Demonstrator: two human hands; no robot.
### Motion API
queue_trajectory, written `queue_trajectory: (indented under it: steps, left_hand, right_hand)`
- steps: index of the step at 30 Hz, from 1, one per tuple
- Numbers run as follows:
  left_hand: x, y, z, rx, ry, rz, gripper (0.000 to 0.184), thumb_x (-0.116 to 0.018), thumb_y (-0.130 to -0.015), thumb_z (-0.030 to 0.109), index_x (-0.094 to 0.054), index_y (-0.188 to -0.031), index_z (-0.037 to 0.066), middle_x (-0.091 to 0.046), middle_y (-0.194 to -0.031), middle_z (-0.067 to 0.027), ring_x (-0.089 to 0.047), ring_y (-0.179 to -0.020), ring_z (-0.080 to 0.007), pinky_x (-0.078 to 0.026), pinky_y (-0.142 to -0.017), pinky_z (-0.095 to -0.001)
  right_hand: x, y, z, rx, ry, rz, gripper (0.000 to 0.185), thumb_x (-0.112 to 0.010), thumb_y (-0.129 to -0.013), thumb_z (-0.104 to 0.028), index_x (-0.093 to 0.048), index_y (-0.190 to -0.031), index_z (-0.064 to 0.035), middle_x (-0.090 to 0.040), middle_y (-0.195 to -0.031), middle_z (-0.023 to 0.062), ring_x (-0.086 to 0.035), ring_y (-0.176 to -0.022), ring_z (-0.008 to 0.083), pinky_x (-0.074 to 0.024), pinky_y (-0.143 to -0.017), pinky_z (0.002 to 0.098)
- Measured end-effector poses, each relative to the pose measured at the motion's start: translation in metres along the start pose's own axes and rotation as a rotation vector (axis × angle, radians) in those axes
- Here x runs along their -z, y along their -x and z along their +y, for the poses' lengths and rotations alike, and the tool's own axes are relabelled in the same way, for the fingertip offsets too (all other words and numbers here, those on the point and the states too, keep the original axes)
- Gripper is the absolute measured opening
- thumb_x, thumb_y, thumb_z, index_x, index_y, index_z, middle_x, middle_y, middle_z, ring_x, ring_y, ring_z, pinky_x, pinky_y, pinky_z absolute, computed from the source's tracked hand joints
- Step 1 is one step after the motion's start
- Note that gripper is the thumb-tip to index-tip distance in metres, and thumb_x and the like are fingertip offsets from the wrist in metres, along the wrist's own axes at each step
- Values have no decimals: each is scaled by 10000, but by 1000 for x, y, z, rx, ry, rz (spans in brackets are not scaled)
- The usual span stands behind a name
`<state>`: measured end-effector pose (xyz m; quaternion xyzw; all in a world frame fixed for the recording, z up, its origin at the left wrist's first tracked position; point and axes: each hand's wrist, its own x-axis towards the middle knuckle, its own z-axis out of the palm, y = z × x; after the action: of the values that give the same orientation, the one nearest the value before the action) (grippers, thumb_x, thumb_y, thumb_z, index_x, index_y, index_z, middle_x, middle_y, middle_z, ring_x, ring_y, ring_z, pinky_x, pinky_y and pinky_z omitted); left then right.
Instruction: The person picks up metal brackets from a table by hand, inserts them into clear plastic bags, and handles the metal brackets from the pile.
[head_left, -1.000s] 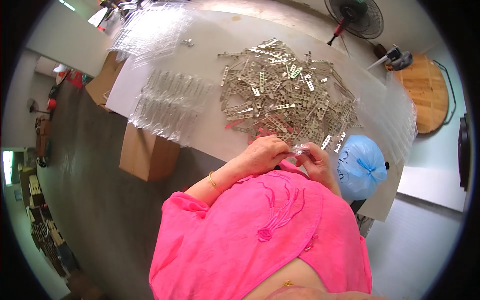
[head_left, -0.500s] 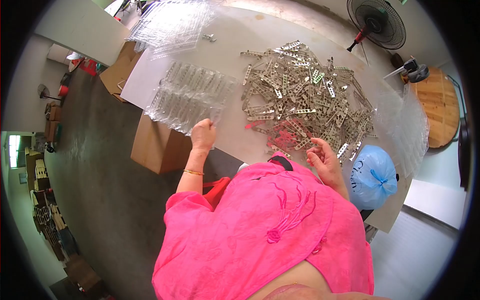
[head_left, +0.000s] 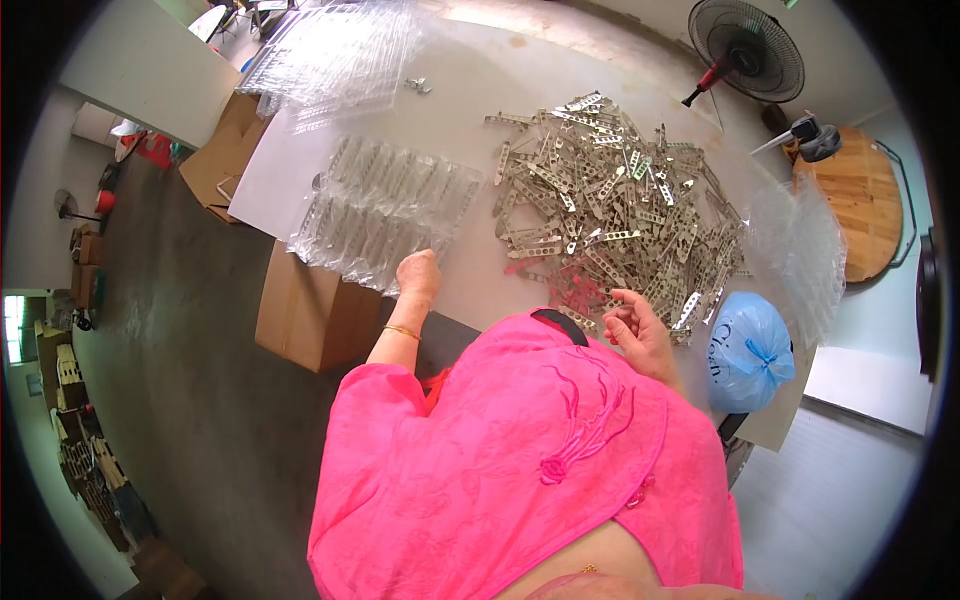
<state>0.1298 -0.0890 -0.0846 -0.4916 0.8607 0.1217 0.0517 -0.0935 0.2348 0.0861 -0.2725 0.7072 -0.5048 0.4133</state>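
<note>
My left hand (head_left: 418,277) is closed in a fist at the near right corner of a clear plastic tray (head_left: 380,215). Whatever its fingers pinch is hidden. Rows of slots in the tray hold metal strips, seen through the plastic. My right hand (head_left: 640,335) hovers by the near edge of a big heap of flat metal pieces with holes (head_left: 620,200). Its fingers are half bent, with a gap between thumb and forefinger and nothing visible in them. Close to this hand, some pieces look reddish (head_left: 575,287) from the pink reflection.
Stacked clear trays (head_left: 335,55) lie at the table's far left, and more clear plastic (head_left: 795,250) at the right. A tied blue bag (head_left: 750,355) sits near my right arm. Cardboard boxes (head_left: 310,315) stand beside the table's left edge. A fan (head_left: 745,50) stands beyond it.
The view has shifted a little. My left hand stays at the tray's corner, still closed. My right hand remains beside the heap, its fingers slightly more bent.
</note>
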Motion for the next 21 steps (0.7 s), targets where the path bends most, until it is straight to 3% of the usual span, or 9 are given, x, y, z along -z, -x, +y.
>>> queue_trajectory:
  steps: [2, 15, 21]
  left_hand:
    - [4, -1, 2, 1, -67, -124, 181, -586, -794, 66, -736, -894, 49, -709, -945, -192, -695, -930, -351, -560, -797, -418]
    - [-8, -8, 22, 52, -143, -164, 146, -633, -820, 83, -758, -895, 87, -732, -948, -140, -714, -940, -298, -582, -752, -376]
    - [-2, 2, 25, 106, -53, -153, 172, -624, -814, 56, -699, -964, 19, -716, -991, -170, -699, -974, -316, -574, -789, -391]
  right_hand:
    - [-4, 0, -2, -30, 3, -16, 421, -600, -960, -104, -454, -1350, -43, -627, -986, 57, -612, -823, 106, -508, -731, 244]
    - [-6, 2, -11, -18, 30, 5, 353, -616, -949, -127, -531, -1272, -13, -635, -959, 47, -615, -837, 107, -504, -754, 252]
    - [15, 5, -2, -10, 37, 3, 317, -621, -945, -132, -554, -1232, -16, -628, -939, 28, -605, -810, 98, -498, -716, 251]
